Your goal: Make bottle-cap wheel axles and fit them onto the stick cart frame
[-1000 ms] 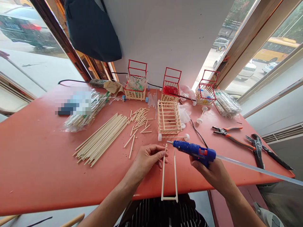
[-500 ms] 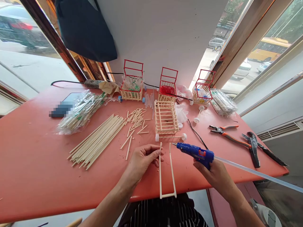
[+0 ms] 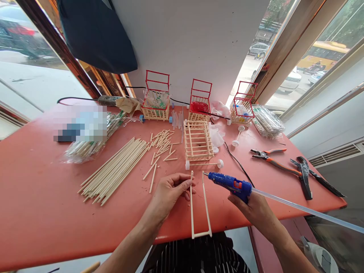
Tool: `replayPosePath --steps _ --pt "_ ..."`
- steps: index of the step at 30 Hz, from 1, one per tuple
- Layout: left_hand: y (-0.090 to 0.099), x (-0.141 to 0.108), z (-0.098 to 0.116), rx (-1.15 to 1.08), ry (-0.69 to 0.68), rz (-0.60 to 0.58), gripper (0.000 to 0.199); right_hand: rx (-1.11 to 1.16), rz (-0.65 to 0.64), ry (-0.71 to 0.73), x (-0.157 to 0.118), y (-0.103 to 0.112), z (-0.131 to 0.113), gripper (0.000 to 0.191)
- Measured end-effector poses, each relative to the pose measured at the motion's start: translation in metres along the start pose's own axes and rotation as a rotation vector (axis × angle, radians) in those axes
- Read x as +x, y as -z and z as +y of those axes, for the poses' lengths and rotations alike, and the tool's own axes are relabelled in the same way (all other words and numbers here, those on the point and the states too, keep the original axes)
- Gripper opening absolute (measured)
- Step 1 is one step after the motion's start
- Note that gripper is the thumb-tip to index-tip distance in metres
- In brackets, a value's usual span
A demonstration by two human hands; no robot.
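My left hand (image 3: 176, 187) pinches one long side of a U-shaped frame of wooden sticks (image 3: 207, 207) near its far end. The frame's crosspiece faces me, by the table's front edge. In my right hand (image 3: 251, 204) is a blue glue gun (image 3: 229, 184), a clear glue stick (image 3: 301, 215) trailing from its back. The gun's nozzle is at the far end of the frame's right side, where a short stick piece sits. Just beyond stand a slatted stick cart body (image 3: 199, 142) and a stick axle with white wheels (image 3: 204, 164).
Long sticks (image 3: 113, 170) and short cut pieces (image 3: 162, 142) lie to the left. Pliers (image 3: 275, 163) and black-handled cutters (image 3: 305, 178) lie at right. Red-railed stick carts (image 3: 156, 108) line the wall, with bagged sticks (image 3: 269, 121) beside them. A black cord (image 3: 239, 163) runs behind the gun.
The glue gun has moved slightly left, bringing its nozzle to the right stick's far end. My left hand keeps its hold on the frame. The view has shifted slightly.
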State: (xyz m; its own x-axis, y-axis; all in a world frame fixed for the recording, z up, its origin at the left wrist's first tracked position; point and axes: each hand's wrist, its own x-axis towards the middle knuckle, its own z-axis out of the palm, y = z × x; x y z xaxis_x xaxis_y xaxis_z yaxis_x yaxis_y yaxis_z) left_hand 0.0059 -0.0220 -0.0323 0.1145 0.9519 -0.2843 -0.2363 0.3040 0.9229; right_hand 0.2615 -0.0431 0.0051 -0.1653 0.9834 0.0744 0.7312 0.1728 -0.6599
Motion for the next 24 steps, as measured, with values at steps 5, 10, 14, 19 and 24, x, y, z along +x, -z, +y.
replayPosePath --steps 5,10,14,19,24 --pt "-0.0008 -0.0001 0.0017 -0.018 0.009 0.003 0.041 0.003 -0.002 0.003 0.0007 0.0004 -0.0018 0.038" --pt "-0.0010 -0.0014 0.0027 -0.026 0.004 0.011 0.040 -0.014 0.012 -0.008 0.0004 0.0013 -0.0016 0.039" --pt "-0.0008 -0.0011 0.0022 -0.017 0.002 0.009 0.039 -0.002 0.005 -0.007 -0.0001 0.0010 -0.0011 0.038" --pt "0.0002 -0.0004 0.0005 -0.018 0.000 0.010 0.038 0.001 0.006 -0.030 -0.0001 0.0009 -0.0016 0.039" --pt "0.0000 -0.0001 -0.0005 -0.035 0.002 0.010 0.039 -0.011 0.006 -0.025 0.0002 0.0011 -0.0007 0.040"
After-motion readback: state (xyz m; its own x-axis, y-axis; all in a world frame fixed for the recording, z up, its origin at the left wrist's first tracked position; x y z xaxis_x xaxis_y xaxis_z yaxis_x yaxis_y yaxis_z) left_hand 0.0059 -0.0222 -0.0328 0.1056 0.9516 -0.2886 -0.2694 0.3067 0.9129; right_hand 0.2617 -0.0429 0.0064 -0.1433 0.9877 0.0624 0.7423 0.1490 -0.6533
